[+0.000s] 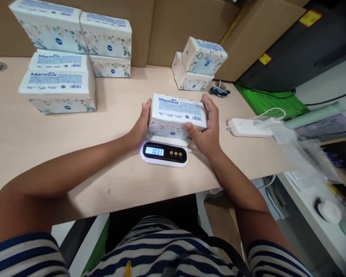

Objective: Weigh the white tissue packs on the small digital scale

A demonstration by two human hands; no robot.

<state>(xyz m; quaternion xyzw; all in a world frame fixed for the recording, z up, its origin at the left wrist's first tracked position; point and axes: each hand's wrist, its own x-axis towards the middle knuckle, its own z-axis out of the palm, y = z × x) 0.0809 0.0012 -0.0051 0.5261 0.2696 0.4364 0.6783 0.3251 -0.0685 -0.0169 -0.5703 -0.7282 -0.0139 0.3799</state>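
Observation:
A white, flower-printed tissue pack marked "Manhua" is held between my two hands over a small digital scale. My left hand presses on its left end with the fingers close together. Around the right end wraps my right hand, thumb on the front face and fingers behind. The pack hides most of the weighing plate, so I cannot tell whether it rests there. On the lit display the digits look like 103.1 with a minus sign in front.
Several tissue packs are stacked at the back left, and two more packs at the back right. A dark hair tie lies beside those. Farther right are a white power strip and cables. Cardboard stands behind the table.

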